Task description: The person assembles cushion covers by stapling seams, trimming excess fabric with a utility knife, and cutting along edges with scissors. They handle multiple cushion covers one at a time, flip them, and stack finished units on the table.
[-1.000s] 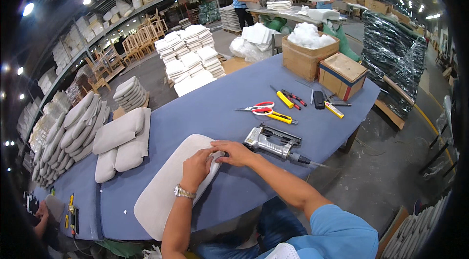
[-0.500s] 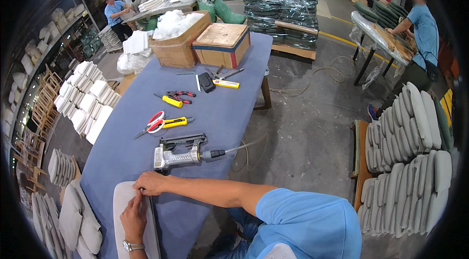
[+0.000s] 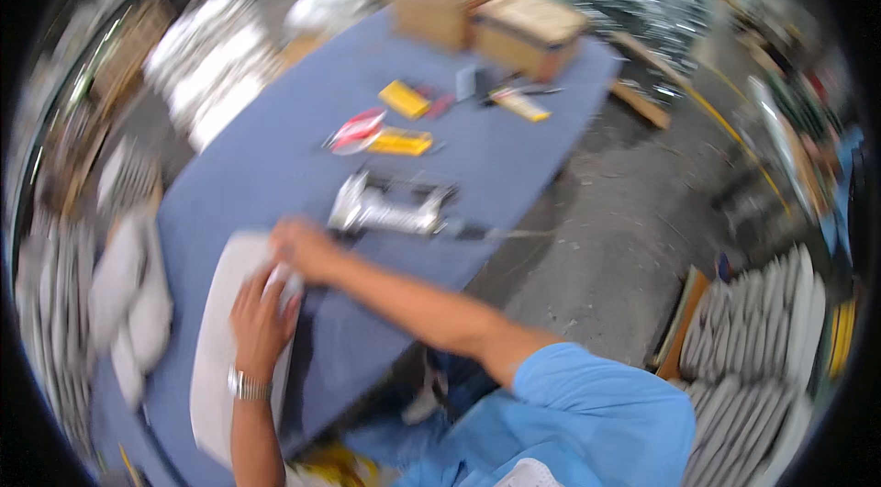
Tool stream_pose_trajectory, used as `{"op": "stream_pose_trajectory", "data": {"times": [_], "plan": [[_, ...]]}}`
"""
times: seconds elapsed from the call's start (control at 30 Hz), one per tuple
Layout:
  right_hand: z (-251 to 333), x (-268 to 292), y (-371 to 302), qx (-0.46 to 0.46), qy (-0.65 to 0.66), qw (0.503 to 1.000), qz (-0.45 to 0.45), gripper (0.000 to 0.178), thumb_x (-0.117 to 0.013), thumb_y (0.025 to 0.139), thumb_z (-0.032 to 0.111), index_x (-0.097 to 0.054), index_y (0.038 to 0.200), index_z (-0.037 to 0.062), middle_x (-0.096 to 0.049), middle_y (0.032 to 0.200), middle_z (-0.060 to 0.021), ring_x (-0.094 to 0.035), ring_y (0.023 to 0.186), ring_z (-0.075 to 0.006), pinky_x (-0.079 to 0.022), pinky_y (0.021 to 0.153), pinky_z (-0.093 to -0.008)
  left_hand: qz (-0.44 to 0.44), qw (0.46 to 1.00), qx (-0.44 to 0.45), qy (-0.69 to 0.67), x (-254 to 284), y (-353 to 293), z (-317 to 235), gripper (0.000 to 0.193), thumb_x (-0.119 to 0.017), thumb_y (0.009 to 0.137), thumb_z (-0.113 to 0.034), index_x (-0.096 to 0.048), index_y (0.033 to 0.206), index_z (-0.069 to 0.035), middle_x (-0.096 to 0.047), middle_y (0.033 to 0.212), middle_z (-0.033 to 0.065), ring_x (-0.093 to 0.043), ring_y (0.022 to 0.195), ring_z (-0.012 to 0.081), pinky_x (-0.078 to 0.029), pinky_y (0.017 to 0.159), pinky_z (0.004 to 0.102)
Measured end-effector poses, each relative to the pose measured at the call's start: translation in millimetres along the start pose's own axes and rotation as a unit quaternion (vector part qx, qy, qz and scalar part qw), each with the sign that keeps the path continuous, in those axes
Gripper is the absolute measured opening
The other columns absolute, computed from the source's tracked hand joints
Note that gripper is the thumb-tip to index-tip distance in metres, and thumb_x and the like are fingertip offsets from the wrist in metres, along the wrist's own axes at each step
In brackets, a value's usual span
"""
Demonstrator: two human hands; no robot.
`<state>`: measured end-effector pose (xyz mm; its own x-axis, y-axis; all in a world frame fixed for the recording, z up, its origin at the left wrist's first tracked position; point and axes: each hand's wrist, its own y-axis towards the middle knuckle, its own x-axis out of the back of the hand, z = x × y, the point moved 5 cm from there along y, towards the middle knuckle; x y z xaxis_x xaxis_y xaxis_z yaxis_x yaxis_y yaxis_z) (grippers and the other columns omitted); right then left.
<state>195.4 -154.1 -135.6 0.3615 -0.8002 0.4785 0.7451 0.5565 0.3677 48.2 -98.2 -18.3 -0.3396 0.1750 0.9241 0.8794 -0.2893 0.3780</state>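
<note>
A long, pale grey padded cushion with rounded corners lies on the blue-covered table in front of me. My left hand, with a metal watch on its wrist, rests on the cushion's right side, fingers stretched and apart. At the cushion's far right edge, my right hand has its fingers drawn together, touching or nearly touching the left fingertips. Something whitish shows between the two hands, too smeared to name. Just beyond the right hand, a silver staple gun lies on its side with an air hose attached.
Red-handled scissors, a yellow-handled cutter and other hand tools lie farther up the table. Two boxes stand at its far end. Stacked grey cushions are at the right, more at the left. A co-worker's blue sleeve shows far right.
My view has swung and blurred, so table and tools sit higher and farther right. Both hands remain at the cushion's right edge; the small dark thing between them no longer shows.
</note>
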Motion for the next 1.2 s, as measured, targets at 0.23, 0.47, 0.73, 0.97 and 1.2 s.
{"op": "stream_pose_trajectory", "data": {"times": [0.23, 0.47, 0.73, 0.97, 1.2], "plan": [[27.0, 55.5, -13.6, 0.037, 0.078, 0.994, -0.066, 0.022, -0.081, 0.084, 0.017, -0.066, 0.083, 0.0013, -0.073, 0.11, -0.0104, -0.069, 0.095, -0.0223, -0.054, 0.082, -0.0344, 0.112, 0.992, 0.029, 0.052, -10.5, -6.5, 12.0, 0.051, -0.077, 0.086, -0.039, -0.062, 0.131, -0.023, -0.051, 0.152, 0.0036, -0.058, 0.132, 0.0331, -0.055, 0.098, 0.0458], [28.6, 47.7, -10.7, 0.003, 0.092, 0.995, -0.048, 0.024, -0.083, 0.083, 0.02, -0.067, 0.079, 0.0031, -0.075, 0.109, -0.0087, -0.071, 0.091, -0.0242, -0.054, 0.078, -0.0368, 0.099, 0.99, 0.017, 0.104, -22.7, 2.3, 20.5, 0.034, -0.073, 0.088, -0.025, -0.063, 0.12, -0.018, -0.064, 0.136, 0.0045, -0.074, 0.101, 0.0297, -0.061, 0.068, 0.0387], [16.1, 49.2, -18.7, 0.012, 0.141, 0.989, -0.037, 0.019, -0.077, 0.092, 0.017, -0.074, 0.105, 0.0039, -0.076, 0.111, -0.0035, -0.063, 0.081, -0.0083, -0.049, 0.069, -0.0257, 0.118, 0.986, 0.035, 0.109, -38.0, 22.9, 31.9, 0.037, -0.067, 0.093, -0.022, -0.059, 0.129, -0.02, -0.076, 0.103, 0.0085, -0.073, 0.072, 0.0309, -0.058, 0.058, 0.039], [25.0, 59.6, -33.8, 0.01, 0.047, 0.997, 0.058, 0.047, -0.077, 0.085, 0.021, -0.069, 0.131, 0.0102, -0.075, 0.118, -0.0147, -0.073, 0.106, -0.0267, -0.055, 0.09, -0.0352, 0.109, 0.989, 0.084, 0.058, -29.1, 28.4, 36.1, 0.05, -0.068, 0.094, -0.026, -0.056, 0.142, -0.02, -0.076, 0.087, 0.0136, -0.074, 0.077, 0.0347, -0.058, 0.064, 0.0451], [29.0, 59.1, -35.0, 0.046, -0.012, 0.999, 0.021, 0.041, -0.072, 0.089, 0.014, -0.067, 0.129, 0.0075, -0.075, 0.117, -0.0149, -0.073, 0.104, -0.0319, -0.056, 0.088, -0.0378, 0.071, 0.991, 0.07, 0.091, -28.5, 33.5, 35.1, 0.038, -0.072, 0.09, -0.028, -0.069, 0.127, -0.019, -0.075, 0.104, 0.0082, -0.074, 0.09, 0.0305, -0.06, 0.072, 0.0427]]}}
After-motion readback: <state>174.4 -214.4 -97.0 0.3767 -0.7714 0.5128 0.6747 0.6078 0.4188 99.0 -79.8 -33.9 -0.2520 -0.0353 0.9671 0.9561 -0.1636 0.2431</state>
